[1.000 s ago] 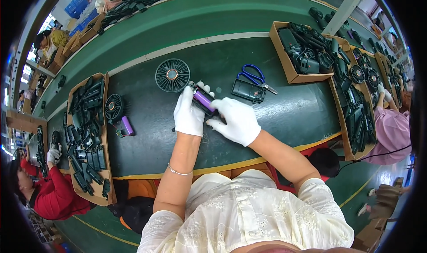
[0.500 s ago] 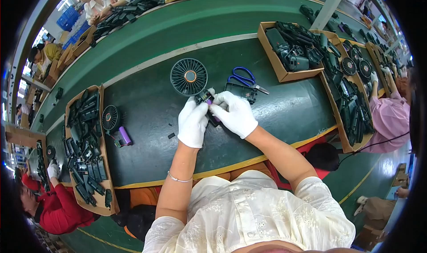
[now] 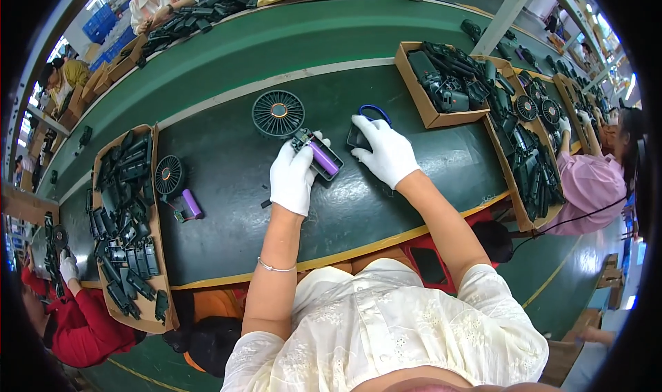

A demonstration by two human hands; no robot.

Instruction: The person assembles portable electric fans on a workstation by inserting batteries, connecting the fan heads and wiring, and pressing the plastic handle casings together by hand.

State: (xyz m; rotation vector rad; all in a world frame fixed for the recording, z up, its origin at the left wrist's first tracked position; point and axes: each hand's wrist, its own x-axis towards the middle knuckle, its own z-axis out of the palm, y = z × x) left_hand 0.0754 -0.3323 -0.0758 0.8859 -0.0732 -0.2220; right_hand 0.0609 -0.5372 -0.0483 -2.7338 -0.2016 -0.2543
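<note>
My left hand [image 3: 290, 182], in a white glove, grips the open dark handle housing [image 3: 336, 174] of a small fan. A purple cylindrical battery [image 3: 324, 159] lies inside that housing. Just beyond it is the round fan head [image 3: 278, 113] with an orange ring at its centre. My gloved right hand [image 3: 390, 155] reaches over a dark plastic shell [image 3: 354, 138] on the table, with thumb and fingers closed around it. Behind that hand shows a blue handle of the scissors [image 3: 376, 109]; their blades are hidden.
At left, a second fan head [image 3: 169, 175] lies beside another purple battery [image 3: 192, 204]. Cardboard trays of dark parts stand at left [image 3: 157, 247] and right [image 3: 443, 120]. A green conveyor belt [image 3: 310, 40] runs beyond. Co-workers sit at both sides and across.
My right hand has left the battery and moved right to the dark shell, covering most of the scissors. My left hand keeps the housing, now with the battery lying along it in full view.
</note>
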